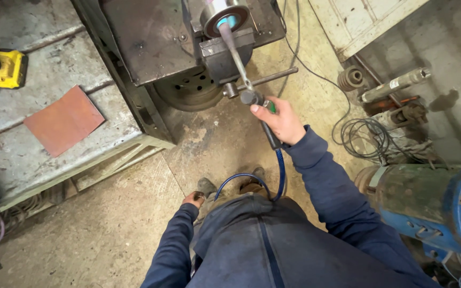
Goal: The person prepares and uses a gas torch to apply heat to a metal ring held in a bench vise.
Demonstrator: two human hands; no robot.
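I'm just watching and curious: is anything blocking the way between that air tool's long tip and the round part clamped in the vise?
Nothing visible does. The right hand holds the air tool, and its long tip already reaches the round part above the vise.

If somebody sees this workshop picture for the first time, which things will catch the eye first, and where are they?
At the top centre, the right hand grips an air tool whose long nozzle points into a round part clamped in a vise; a blue hose loops down from it. A yellow power tool and a reddish sheet lie on the workbench at left. A large blue and green machine fills the right edge.
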